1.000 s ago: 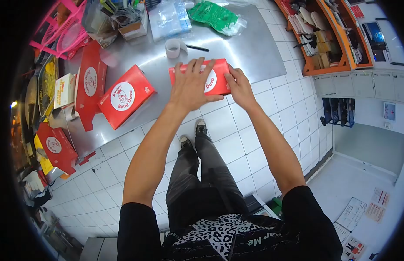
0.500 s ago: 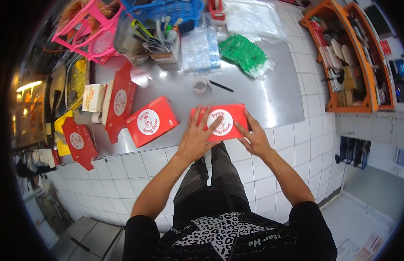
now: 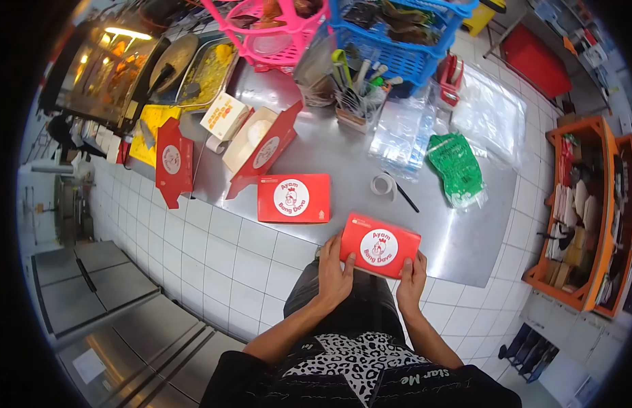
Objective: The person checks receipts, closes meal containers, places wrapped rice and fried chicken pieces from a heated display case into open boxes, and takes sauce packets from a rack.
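Observation:
A closed red cardboard food box [image 3: 379,246] with a round white logo is held at the table's front edge, close to my body. My left hand [image 3: 335,275] clasps its left end, thumb on the top face. At the opposite end, my right hand [image 3: 412,280] grips the right side. To the left lies another closed red box [image 3: 293,198], untouched. Farther left stands a red box with its lid up [image 3: 265,154], something white inside it. Beyond that is one more red box with spread flaps [image 3: 174,162].
A tape roll [image 3: 382,185] and black pen [image 3: 402,192] lie on the steel table [image 3: 458,245]. Behind are a green plastic pack [image 3: 456,166], clear bags [image 3: 402,132], a utensil holder [image 3: 356,105] and blue baskets [image 3: 390,58]. An orange shelf [image 3: 581,204] stands right.
The view has turned left. My hands have shifted from pressing on the box's top to holding its two ends, and the box has come closer to my body.

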The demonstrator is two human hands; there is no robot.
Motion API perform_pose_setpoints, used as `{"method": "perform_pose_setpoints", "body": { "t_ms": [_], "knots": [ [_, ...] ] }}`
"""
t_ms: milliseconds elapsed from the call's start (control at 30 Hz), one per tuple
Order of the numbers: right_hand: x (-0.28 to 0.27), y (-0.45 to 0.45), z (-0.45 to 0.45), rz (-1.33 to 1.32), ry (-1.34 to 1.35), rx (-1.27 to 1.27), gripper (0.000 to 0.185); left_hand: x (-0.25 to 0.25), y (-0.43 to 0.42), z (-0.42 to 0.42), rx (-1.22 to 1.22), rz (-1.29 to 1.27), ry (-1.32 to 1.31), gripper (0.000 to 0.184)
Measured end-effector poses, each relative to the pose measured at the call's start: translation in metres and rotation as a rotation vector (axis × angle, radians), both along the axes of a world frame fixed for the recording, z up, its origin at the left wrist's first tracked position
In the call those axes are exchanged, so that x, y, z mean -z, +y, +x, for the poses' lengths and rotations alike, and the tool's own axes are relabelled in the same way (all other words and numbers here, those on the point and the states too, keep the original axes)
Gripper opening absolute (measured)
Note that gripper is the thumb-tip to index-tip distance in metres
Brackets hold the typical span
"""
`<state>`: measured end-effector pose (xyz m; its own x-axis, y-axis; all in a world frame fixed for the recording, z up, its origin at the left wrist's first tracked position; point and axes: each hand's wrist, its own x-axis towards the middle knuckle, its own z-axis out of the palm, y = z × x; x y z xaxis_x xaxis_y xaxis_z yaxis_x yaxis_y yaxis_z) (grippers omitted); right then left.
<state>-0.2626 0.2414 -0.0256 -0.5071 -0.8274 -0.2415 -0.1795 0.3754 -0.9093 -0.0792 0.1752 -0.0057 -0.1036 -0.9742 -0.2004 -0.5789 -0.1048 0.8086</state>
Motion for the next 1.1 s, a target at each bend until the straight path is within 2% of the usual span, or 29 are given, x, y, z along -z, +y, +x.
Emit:
{"method": "perform_pose_setpoints", "body": {
  "t_ms": [67,133,233,300,333,400,467,500,567,600,700,733,833,900,1000,1100],
  "knots": [
    [-0.033,-0.017,0.007,0.01,-0.051,-0.08,0.047,-0.021,0.002,0.013,-0.081,0.021,0.015,0.053],
    [-0.068,-0.039,0.017,0.017,-0.15,-0.167,0.045,-0.058,-0.009,0.031,-0.141,-0.115,-0.009,0.053],
    [-0.088,-0.091,0.045,-0.057,-0.217,-0.31,0.044,-0.098,-0.042,0.065,-0.241,-0.217,-0.047,0.048],
    [-0.072,-0.136,0.065,-0.231,-0.014,-0.47,0.042,-0.092,-0.07,0.09,-0.303,-0.245,-0.061,0.046],
    [-0.056,-0.153,0.078,-0.183,-0.018,-0.481,0.043,-0.087,-0.08,0.103,-0.336,-0.268,-0.067,0.046],
    [-0.019,-0.174,0.102,-0.077,-0.027,-0.494,0.044,-0.041,-0.089,0.132,-0.318,-0.157,-0.094,0.047],
    [0.004,-0.164,0.112,-0.191,0.051,-0.482,0.05,-0.012,-0.09,0.148,-0.276,-0.135,-0.135,0.051],
    [0.009,-0.168,0.115,-0.257,0.094,-0.474,0.055,-0.01,-0.096,0.149,-0.348,-0.149,-0.058,0.053],
    [0.003,-0.166,0.12,-0.257,-0.151,-0.4,0.062,-0.009,-0.085,0.146,-0.478,-0.124,0.09,0.058],
    [-0.002,-0.168,0.12,-0.266,-0.269,-0.359,0.067,-0.008,-0.083,0.15,-0.435,-0.056,0.131,0.061],
    [-0.017,-0.162,0.114,-0.197,-0.246,-0.442,0.077,-0.005,-0.098,0.17,-0.282,0.129,0.252,0.072],
    [-0.019,-0.149,0.116,-0.187,-0.223,-0.398,0.079,-0.016,-0.108,0.173,-0.214,0.133,0.233,0.075],
    [-0.023,-0.106,0.125,-0.171,-0.094,-0.27,0.083,0.001,-0.134,0.173,-0.014,0.163,0.283,0.069],
    [-0.035,-0.084,0.136,-0.164,0.053,-0.175,0.087,0.002,-0.159,0.162,0.216,0.026,0.098,0.077],
    [-0.034,-0.083,0.141,-0.096,0.039,-0.046,0.083,0.008,-0.188,0.121,0.194,0.17,0.359,0.086],
    [-0.02,-0.096,0.146,0.046,0.264,0.036,0.077,0.017,-0.193,0.082,0.202,0.169,0.53,0.092]
  ]
}}
